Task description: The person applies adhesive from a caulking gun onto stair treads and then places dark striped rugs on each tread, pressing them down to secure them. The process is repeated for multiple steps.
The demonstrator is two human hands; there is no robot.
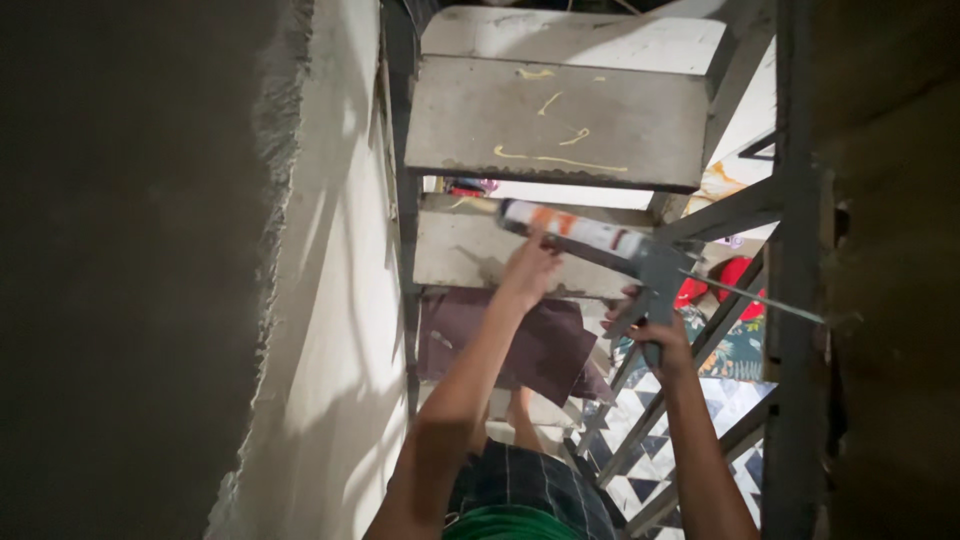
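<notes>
Nearest, green waistband [520, 522] and checked shorts [530, 485]. Left hand [528, 270] cupped under white cartridge [570, 230] with orange label band; right hand [662, 335] clamped round caulking gun [655, 275] handle and trigger, held beneath grey stair tread [555, 125] streaked with yellowish beads.

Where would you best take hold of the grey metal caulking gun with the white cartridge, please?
Two-handed, from below: the right hand on the handle and trigger at the rear of the grey metal caulking gun, where the push rod sticks out; the left hand under the white cartridge, since the long barrel tilts up toward the grey step.
</notes>
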